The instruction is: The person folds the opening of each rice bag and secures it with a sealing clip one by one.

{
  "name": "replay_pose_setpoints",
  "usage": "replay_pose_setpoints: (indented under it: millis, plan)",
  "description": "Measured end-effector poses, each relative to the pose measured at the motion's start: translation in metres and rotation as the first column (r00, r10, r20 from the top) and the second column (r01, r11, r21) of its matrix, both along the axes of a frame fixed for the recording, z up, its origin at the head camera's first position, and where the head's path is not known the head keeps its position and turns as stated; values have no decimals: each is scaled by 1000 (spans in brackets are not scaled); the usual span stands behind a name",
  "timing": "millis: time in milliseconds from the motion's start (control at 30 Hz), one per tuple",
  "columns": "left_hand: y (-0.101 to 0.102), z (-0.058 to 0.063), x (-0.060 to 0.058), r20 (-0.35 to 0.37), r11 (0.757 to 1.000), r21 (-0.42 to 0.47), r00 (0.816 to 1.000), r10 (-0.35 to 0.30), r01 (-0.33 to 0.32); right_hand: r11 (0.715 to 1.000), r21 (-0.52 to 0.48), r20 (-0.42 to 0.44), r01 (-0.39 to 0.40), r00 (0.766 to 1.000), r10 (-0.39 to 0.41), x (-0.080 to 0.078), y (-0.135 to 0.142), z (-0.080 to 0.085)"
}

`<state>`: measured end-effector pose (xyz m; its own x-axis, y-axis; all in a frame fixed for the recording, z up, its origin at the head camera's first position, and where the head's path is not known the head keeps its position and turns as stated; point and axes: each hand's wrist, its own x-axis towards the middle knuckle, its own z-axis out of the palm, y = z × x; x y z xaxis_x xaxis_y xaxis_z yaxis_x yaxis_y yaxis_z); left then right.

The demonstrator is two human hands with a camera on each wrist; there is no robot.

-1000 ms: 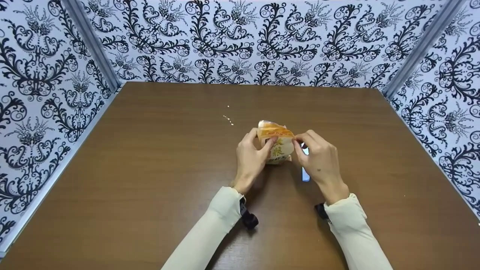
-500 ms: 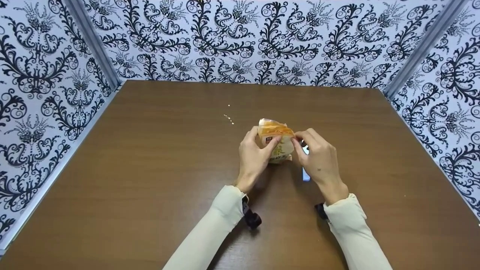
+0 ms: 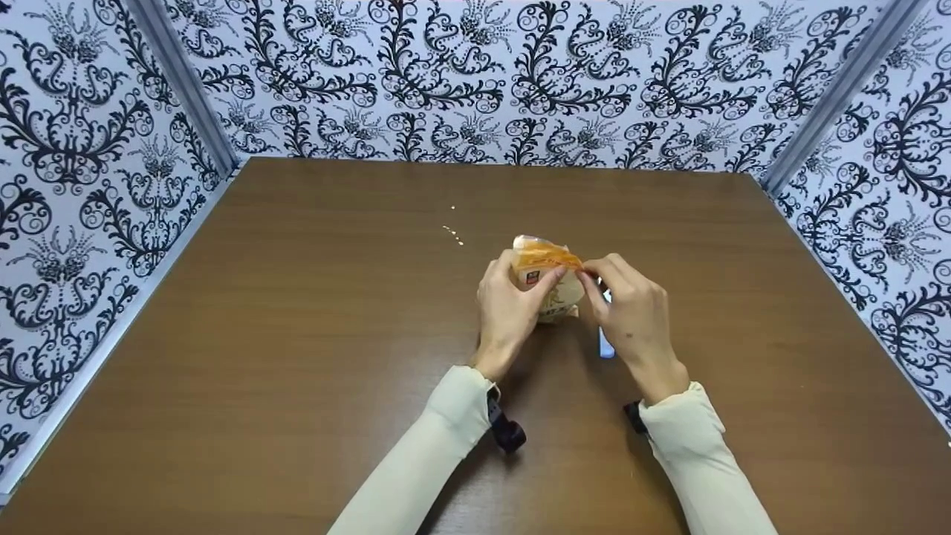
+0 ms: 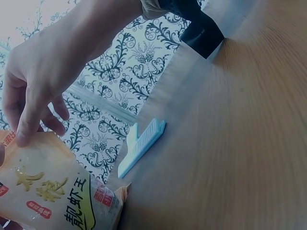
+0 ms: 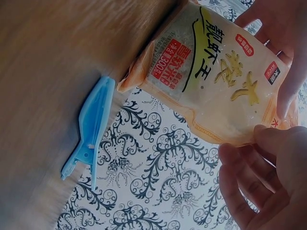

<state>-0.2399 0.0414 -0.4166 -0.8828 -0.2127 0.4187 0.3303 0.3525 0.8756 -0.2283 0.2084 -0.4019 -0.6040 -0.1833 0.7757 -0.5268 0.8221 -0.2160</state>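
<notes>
A plastic food bag (image 3: 556, 293) with an orange top and gold and black lettering stands on the wooden table between both hands. My left hand (image 3: 509, 305) holds it at the upper left, thumb across the printed front. At the upper right corner my right hand (image 3: 631, 312) pinches the bag's edge between thumb and fingers. The right wrist view shows the bag (image 5: 225, 81) close up, its top folded under the thumbs. Beside it lies a light-blue bag clip (image 5: 93, 127), partly covered by the right hand in the head view.
Several small pale crumbs (image 3: 453, 235) lie on the table (image 3: 297, 297) behind the bag. Patterned walls (image 3: 475, 82) close in the table at the back and both sides. A black wrist camera (image 3: 507, 431) hangs under the left sleeve.
My left hand has shifted slightly right and up, its thumb now nearer the right fingers. The bag's orange top is folded lower. My right hand has barely moved.
</notes>
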Motion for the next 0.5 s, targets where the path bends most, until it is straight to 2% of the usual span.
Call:
replay_pose_setpoints:
  millis: [500]
  plan:
    - [4, 2, 0, 51, 993, -58, 993, 104, -102, 999, 46, -59, 2, 998, 1, 3, -1, 3]
